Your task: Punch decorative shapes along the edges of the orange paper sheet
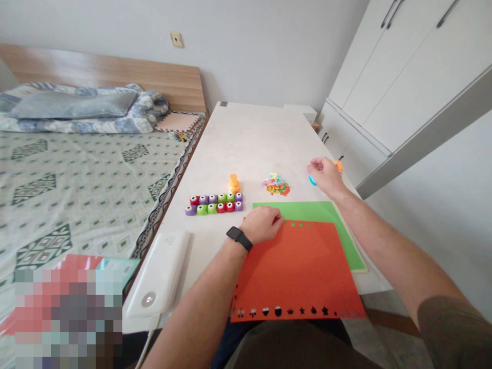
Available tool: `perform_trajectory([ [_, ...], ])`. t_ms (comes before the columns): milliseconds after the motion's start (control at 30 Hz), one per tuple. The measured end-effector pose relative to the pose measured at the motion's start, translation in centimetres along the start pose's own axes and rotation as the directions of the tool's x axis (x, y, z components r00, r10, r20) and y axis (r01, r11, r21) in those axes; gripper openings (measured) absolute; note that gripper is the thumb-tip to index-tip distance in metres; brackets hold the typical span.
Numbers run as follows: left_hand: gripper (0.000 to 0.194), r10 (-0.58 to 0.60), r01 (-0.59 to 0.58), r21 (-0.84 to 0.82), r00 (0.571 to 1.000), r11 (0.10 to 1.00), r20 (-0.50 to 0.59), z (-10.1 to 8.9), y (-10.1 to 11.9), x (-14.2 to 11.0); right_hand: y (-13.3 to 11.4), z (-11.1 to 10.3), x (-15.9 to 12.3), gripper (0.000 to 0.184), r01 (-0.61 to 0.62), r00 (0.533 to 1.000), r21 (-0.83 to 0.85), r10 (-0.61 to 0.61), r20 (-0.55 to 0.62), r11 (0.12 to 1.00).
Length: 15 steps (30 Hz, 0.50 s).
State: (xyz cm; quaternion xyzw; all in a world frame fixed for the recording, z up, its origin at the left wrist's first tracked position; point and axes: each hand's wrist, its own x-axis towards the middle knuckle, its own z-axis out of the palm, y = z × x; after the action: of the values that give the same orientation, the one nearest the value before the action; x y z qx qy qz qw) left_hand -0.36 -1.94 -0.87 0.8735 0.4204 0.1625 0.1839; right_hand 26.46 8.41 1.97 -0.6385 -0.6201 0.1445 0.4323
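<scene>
"Listing by size: what lies on your counter (246,138)?"
"Orange sheet (295,271), overlapping green sheet (307,210); my left fingers (277,219) curled upon it, any pinch unconfirmed."
"Blue piece (312,180)?"
"Counter's right side, just on my side of my right fingers (317,163), the nearer set; long axis hidden."
"Right grip?"
"Bent; I can't make out whether they hold it. Orange piece (339,165) to the right, partly covered."

Home bedroom
Noted left of the left hand (265,225): bed (103,205) with patterned sheet (86,154), wooden headboard (130,77), grey pillow (73,106) and bunched quilt (156,105); right of the right hand (325,177): tall white cupboards (415,61) of wardrobe type, dark handles (448,14) fitted; ahead of both hands: plain wall (269,51); under the hands: white table (261,133), standing right beside the bed
</scene>
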Motion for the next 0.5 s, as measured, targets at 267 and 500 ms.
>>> perform_trajectory([
  [267,0.027,-0.003,0.003,-0.021,1.0,1.0,0.0,-0.3,0.1,-0.1,-12.3,11.3,-1.8,0.053,0.12,0.853,-0.023,-0.091,0.514,0.993],
  [500,0.028,0.014,-0.014,-0.042,1.0,0.999,-0.003,-0.3,0.1,-0.1,-15.4,17.9,-1.3,0.043,0.19,0.792,-0.18,-0.043,0.609,0.965],
])
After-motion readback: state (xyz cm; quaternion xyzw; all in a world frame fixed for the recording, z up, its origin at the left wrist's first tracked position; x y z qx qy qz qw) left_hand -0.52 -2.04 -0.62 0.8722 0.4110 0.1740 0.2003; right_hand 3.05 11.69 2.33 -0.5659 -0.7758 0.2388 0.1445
